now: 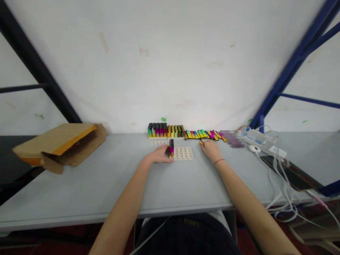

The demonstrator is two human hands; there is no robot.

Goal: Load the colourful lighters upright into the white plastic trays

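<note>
My left hand (159, 154) is at the left end of a white tray (183, 158) with rows of round holes. Its thumb lies along the front corner and its fingers reach behind, spanning that end. A column of lighters (171, 148) with black tops and purple-yellow bodies stands upright in the tray's leftmost holes. Right of the tray, my right hand (211, 151) is closed on a lighter (202, 142), of which only a small yellow and dark end shows. Just behind that hand, loose multicoloured lighters (197, 134) lie side by side in a row.
Two blocks of upright lighters, one black-topped (157, 130) and one yellowish (175, 131), stand by the wall. An open cardboard box (61, 143) lies at left. At right are a power strip (262, 141), white cables (285, 191) and a dark flat device (292, 173).
</note>
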